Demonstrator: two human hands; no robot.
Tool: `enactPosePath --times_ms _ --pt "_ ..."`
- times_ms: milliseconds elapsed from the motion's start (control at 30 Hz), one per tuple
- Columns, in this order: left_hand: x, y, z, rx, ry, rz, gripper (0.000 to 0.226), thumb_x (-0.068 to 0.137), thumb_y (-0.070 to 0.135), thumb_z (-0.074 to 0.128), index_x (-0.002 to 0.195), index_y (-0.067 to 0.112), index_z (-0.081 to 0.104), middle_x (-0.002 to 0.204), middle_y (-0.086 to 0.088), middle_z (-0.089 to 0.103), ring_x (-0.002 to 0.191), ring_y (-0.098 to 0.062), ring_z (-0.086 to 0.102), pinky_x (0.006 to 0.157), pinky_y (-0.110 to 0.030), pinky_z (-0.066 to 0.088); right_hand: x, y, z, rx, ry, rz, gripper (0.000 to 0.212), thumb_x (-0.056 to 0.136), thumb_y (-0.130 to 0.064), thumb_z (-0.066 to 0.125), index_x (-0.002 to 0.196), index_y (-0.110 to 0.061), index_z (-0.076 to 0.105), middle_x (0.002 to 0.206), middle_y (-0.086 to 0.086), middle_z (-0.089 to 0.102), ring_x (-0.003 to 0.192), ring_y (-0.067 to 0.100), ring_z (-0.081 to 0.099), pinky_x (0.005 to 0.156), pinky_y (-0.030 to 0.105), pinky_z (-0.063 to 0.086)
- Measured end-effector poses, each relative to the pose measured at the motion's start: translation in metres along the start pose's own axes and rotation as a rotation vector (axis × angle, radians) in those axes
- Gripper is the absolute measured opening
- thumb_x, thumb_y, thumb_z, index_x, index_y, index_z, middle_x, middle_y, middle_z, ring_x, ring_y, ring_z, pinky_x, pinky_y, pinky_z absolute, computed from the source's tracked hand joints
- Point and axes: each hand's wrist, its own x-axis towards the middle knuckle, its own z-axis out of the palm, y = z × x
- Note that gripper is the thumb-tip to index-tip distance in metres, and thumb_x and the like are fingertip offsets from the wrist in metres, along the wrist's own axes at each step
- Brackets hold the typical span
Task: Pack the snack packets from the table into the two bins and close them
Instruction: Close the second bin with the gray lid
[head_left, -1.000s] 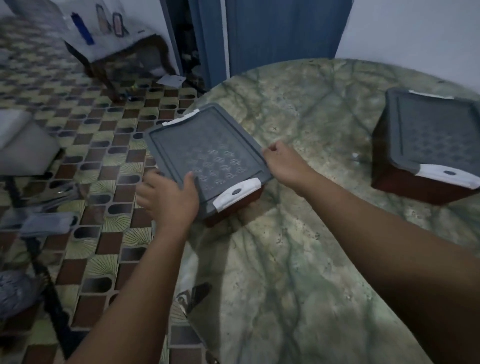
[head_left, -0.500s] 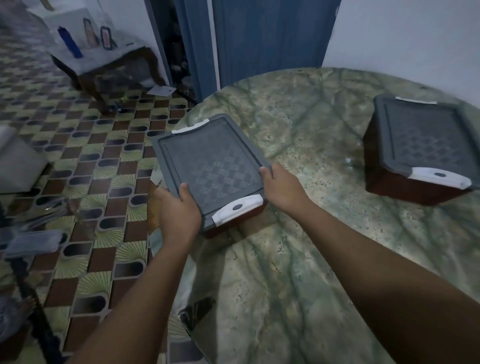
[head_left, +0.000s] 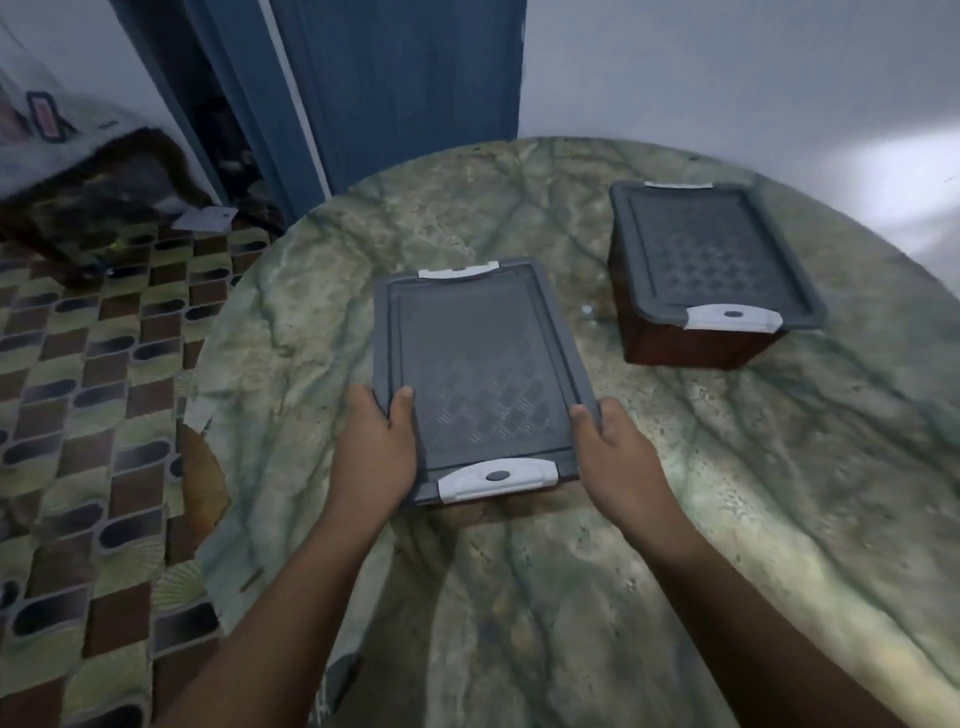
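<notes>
Near bin (head_left: 483, 384) gripped at both long sides, lid on.
My left hand (head_left: 376, 447) and right hand (head_left: 615, 454) curl over its rim; far bin (head_left: 711, 270) sits closed beyond it on the desk (head_left: 519, 597). I would set it down level.

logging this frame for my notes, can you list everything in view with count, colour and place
bin: 2, dark red-brown with grey lids and white latches; near bin at table centre, held at both long sides; far bin at right rear, closed
table: 1, round, green marbled cover, fills the middle and right
door: 1, blue, behind the table
floor: patterned brown and yellow tiles, left
side table: 1, dark wood, far left, blurred
paper: 1, white, on the floor by the door
hands: 2; left hand grips the near bin's left edge, right hand grips its right edge
</notes>
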Motion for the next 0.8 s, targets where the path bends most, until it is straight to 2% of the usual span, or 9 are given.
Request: enactPosePath --times_ms 100,200,400,533,700,800 --pt "0.012 0.011 0.013 0.011 -0.039 0.067 0.041 0.105 0.047 0.044 0.106 0.006 0.045 0.096 -0.014 0.06 0.094 -0.036 0.063 0.079 -0.044 0.051 0.003 0.004 -0.006 0.028 0.048 0.026 0.029 0.108 -0.041 0.04 0.098 -0.018 0.054 0.091 0.0 0.063 0.079 0.011 0.06 0.061 0.028 0.044" --pt "0.03 0.016 0.02 0.02 -0.049 0.085 0.041 0.106 0.044 0.044 0.104 0.003 0.046 0.09 -0.011 0.055 0.093 -0.036 0.061 0.071 -0.04 0.043 0.013 0.003 -0.004 0.022 0.09 0.037 0.032 0.107 -0.041 0.04 0.097 -0.014 0.054 0.089 0.003 0.062 0.079 0.013 0.059 0.063 0.03 0.045" --pt "0.083 0.031 0.037 0.033 -0.087 0.103 0.043 0.105 0.05 0.042 0.103 0.007 0.046 0.103 -0.021 0.062 0.097 -0.039 0.062 0.085 -0.048 0.051 0.056 -0.006 0.003 0.005 0.153 0.032 0.035 0.107 -0.041 0.039 0.103 -0.009 0.054 0.088 0.002 0.06 0.081 0.019 0.058 0.073 0.04 0.047" --pt "0.123 0.047 0.052 0.061 -0.1 0.115 0.04 0.106 0.047 0.041 0.106 0.008 0.047 0.115 -0.024 0.062 0.106 -0.04 0.06 0.083 -0.044 0.046 0.094 -0.017 0.007 -0.022 0.173 0.057 0.035 0.108 -0.04 0.037 0.102 -0.009 0.052 0.087 0.001 0.054 0.087 0.028 0.055 0.079 0.04 0.044" --pt "0.164 0.068 0.066 0.099 -0.113 0.131 0.041 0.108 0.044 0.038 0.117 0.006 0.049 0.126 -0.024 0.059 0.115 -0.041 0.057 0.083 -0.039 0.037 0.14 -0.03 0.007 -0.051 0.152 0.084 0.035 0.11 -0.04 0.034 0.104 -0.008 0.047 0.096 0.008 0.056 0.092 0.032 0.056 0.077 0.039 0.041" --pt "0.181 0.076 0.072 0.119 -0.11 0.131 0.043 0.108 0.044 0.037 0.122 0.004 0.049 0.128 -0.024 0.058 0.116 -0.041 0.056 0.083 -0.037 0.035 0.16 -0.036 0.008 -0.073 0.148 0.087 0.034 0.111 -0.039 0.032 0.106 -0.007 0.045 0.094 0.007 0.053 0.089 0.031 0.053 0.075 0.038 0.038"
